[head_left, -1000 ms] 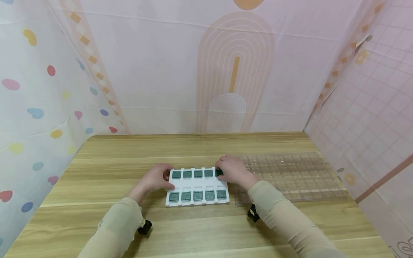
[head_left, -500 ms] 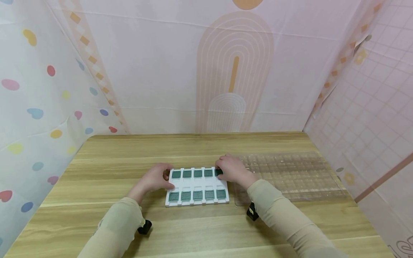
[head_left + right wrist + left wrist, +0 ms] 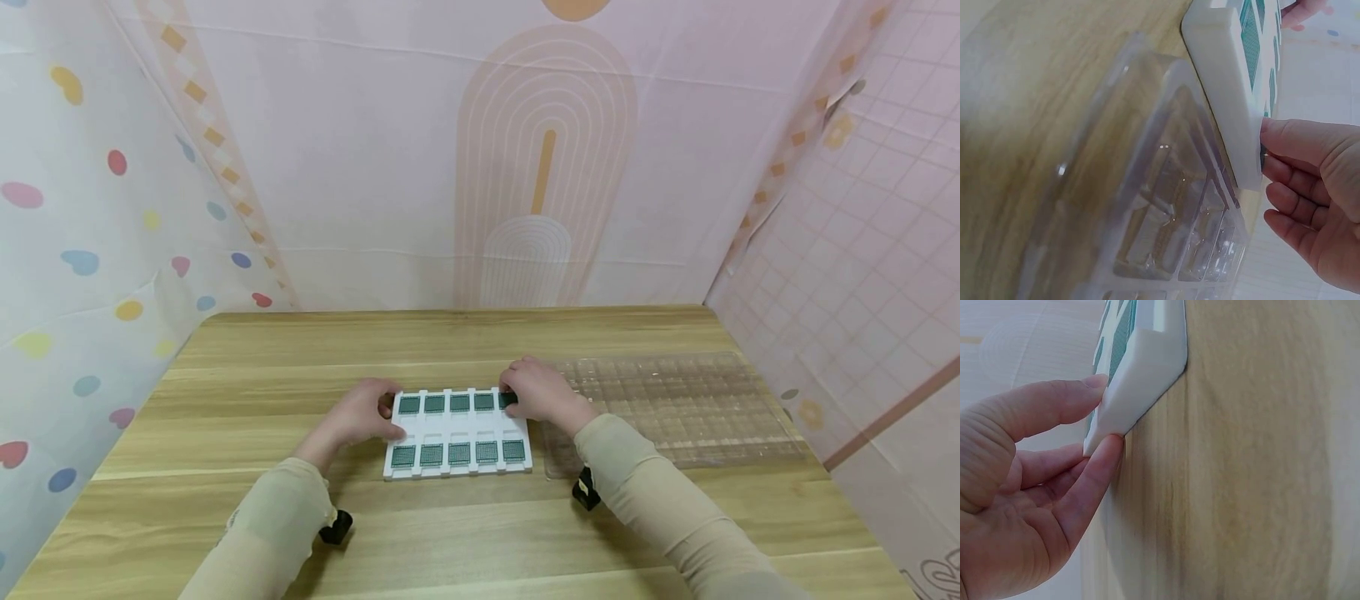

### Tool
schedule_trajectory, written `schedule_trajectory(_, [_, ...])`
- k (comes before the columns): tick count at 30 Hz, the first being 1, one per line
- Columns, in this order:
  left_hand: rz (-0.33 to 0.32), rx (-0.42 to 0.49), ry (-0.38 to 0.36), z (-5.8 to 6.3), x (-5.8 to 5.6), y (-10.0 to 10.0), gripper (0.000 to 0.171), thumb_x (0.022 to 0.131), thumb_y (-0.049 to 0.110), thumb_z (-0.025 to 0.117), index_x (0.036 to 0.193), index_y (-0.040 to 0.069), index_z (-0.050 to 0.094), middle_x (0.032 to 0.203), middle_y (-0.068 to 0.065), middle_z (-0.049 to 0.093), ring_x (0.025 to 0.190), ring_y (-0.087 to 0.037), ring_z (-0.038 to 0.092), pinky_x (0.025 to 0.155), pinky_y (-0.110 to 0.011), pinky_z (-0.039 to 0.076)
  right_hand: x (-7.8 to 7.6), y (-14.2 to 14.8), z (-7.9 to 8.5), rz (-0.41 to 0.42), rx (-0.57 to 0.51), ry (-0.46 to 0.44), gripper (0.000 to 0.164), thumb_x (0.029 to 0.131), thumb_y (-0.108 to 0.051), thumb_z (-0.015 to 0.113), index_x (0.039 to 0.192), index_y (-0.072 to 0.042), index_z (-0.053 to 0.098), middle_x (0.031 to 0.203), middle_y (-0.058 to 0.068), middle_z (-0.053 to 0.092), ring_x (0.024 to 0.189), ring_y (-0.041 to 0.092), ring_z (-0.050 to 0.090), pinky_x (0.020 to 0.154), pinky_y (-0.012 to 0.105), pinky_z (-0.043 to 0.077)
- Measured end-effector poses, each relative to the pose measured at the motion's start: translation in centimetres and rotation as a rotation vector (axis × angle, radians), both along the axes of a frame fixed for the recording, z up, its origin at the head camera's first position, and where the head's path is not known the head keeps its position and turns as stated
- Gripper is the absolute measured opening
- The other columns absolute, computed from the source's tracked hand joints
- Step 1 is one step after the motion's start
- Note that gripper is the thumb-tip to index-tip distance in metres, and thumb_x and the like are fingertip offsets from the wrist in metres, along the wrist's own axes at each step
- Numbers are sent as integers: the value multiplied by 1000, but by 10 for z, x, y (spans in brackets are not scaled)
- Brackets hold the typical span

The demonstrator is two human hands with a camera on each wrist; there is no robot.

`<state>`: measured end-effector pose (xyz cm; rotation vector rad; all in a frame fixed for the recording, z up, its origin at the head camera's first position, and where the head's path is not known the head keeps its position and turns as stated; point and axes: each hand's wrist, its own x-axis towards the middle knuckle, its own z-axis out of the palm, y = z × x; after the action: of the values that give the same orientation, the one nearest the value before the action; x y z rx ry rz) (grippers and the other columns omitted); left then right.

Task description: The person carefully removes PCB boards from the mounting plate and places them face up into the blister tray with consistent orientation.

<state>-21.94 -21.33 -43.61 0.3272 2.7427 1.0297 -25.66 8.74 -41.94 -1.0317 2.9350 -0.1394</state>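
Note:
A white foam tray (image 3: 463, 427) lies on the table with two rows of small green circuit boards (image 3: 459, 453) in its slots. My left hand (image 3: 360, 412) pinches the tray's left end, thumb on the top face and a fingertip at the lower edge in the left wrist view (image 3: 1041, 462). At the far right corner, my right hand (image 3: 542, 392) has thumb and index finger on a dark green board (image 3: 509, 400) in the last slot. The right wrist view shows that board's dark edge (image 3: 1264, 156) between thumb and index finger; the other fingers curl loosely beside the tray.
A clear plastic blister tray (image 3: 675, 408) with many compartments lies right of the foam tray, partly under the right forearm. The wooden table (image 3: 465, 533) ends at patterned cloth walls (image 3: 375, 167) on the back and both sides.

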Motion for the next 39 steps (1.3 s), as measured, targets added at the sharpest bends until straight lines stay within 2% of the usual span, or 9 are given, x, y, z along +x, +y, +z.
schedule_trajectory(13, [3, -6, -4, -1, -1, -1, 73, 66, 7, 89, 129, -10, 55, 111, -16, 60, 88, -22, 55, 80, -39, 47, -2, 1, 0, 4, 3, -18, 26, 83, -22, 80, 104, -11, 71, 102, 3, 65, 97, 21, 56, 87, 36, 47])
schedule_trajectory(18, [5, -9, -10, 1, -1, 0, 73, 67, 7, 89, 130, -10, 55, 111, -16, 60, 89, -23, 55, 81, -39, 47, -2, 2, 1, 6, -27, -33, 27, 82, -20, 81, 105, -9, 71, 102, 4, 66, 97, 23, 56, 88, 37, 47])
schedule_trajectory(22, [9, -11, -5, 1, 0, 0, 73, 67, 7, 89, 129, -10, 55, 111, -15, 60, 89, -23, 55, 81, -39, 47, -3, 5, 2, 14, -77, -37, 27, 82, -20, 81, 104, -8, 71, 101, 3, 67, 98, 22, 58, 90, 37, 46])
schedule_trajectory(32, [3, 17, 1, -3, 1, 1, 72, 65, 5, 88, 128, -11, 56, 111, -16, 60, 88, -22, 55, 81, -39, 48, -5, 27, 6, 0, -290, -104, 18, 83, -15, 80, 97, -9, 71, 93, -1, 67, 89, 17, 60, 84, 35, 48])
schedule_trajectory(39, [6, 6, 10, -3, 2, 1, 73, 66, 5, 88, 129, -12, 55, 112, -17, 60, 88, -22, 55, 81, -40, 47, -9, 46, 7, -21, -373, -143, 19, 84, -11, 79, 100, -6, 70, 93, 0, 67, 90, 20, 62, 83, 36, 50])
